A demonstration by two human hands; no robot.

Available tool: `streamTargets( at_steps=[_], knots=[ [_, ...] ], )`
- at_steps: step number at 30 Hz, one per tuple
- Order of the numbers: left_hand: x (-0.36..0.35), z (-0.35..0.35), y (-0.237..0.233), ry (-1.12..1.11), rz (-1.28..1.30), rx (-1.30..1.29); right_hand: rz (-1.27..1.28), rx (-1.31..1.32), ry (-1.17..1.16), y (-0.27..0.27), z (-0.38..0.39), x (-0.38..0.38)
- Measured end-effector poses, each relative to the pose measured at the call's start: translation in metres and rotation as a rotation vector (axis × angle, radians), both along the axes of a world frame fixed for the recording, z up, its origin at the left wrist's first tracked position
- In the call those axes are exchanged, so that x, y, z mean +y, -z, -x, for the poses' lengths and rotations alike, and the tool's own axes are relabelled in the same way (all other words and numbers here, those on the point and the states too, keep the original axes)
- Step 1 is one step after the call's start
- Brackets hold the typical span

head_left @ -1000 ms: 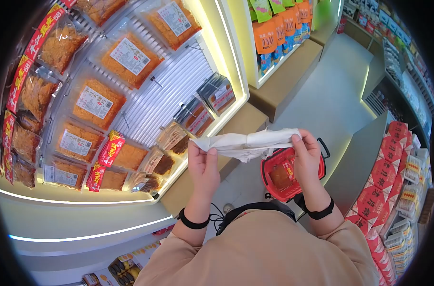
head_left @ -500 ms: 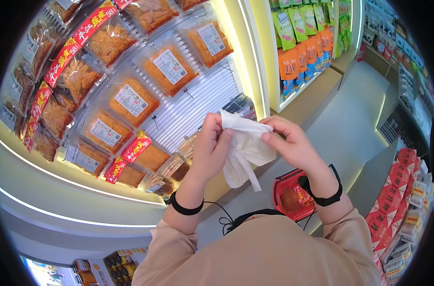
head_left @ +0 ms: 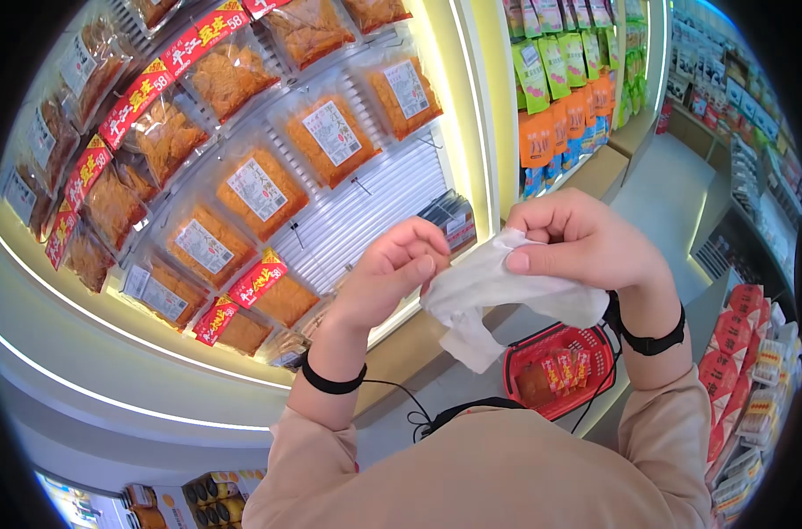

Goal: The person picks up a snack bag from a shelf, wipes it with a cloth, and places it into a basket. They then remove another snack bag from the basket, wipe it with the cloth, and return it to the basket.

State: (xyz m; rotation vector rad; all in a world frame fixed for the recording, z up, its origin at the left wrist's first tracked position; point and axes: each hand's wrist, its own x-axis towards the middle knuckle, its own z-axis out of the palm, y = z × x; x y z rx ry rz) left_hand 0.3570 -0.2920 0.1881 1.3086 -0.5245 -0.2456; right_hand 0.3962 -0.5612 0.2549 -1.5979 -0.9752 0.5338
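Note:
A thin, crumpled white sheet [head_left: 484,286], soft like a cloth or plastic bag, stretches between my hands at chest height. My right hand [head_left: 577,238] pinches its upper edge between thumb and curled fingers. Part of it drapes toward my right wrist, and a loose strip hangs on the left. My left hand [head_left: 396,273] is curled at the sheet's left end, thumb and index finger close together, with the grip partly hidden. Below the sheet, a red shopping basket [head_left: 608,339] contains packaged orange-brown food with red labels [head_left: 566,370].
A lit display shelf on the left holds packaged orange-brown snacks [head_left: 330,137] with red price strips [head_left: 154,84]. Green pouches [head_left: 555,66] and orange pouches [head_left: 559,128] hang farther ahead. Red boxes [head_left: 731,353] stand on the right. A grey aisle floor [head_left: 661,198] runs forward.
My hands have moved apart, the right one rightward and up. The white sheet has spread sideways between them, and more of the red basket shows beneath.

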Motion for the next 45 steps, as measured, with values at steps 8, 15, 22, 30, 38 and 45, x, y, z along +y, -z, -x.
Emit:
streamTargets(
  at_steps=[8,15,22,30,38,45],
  knots=[
    [-0.048,0.022,0.073,0.342,0.354,0.309,-0.444,0.699,-0.268,0.044,-0.031,0.018],
    [-0.056,0.022,0.071,0.066,0.593,0.32,-0.244,0.718,0.313,0.197,0.035,0.065],
    [-0.015,0.018,0.056,-0.356,-0.156,-0.43,-0.448,0.538,0.222,0.152,0.031,0.058],
    [-0.009,0.011,0.028,-0.556,0.01,-0.337,-0.444,0.295,0.215,0.121,0.02,0.063],
    [0.026,0.001,0.086,-0.27,0.058,0.383,-0.703,0.531,0.445,0.132,0.018,0.079],
    [0.023,0.028,0.083,-0.603,0.476,0.151,-0.442,0.335,0.383,0.134,0.022,0.077]
  ],
)
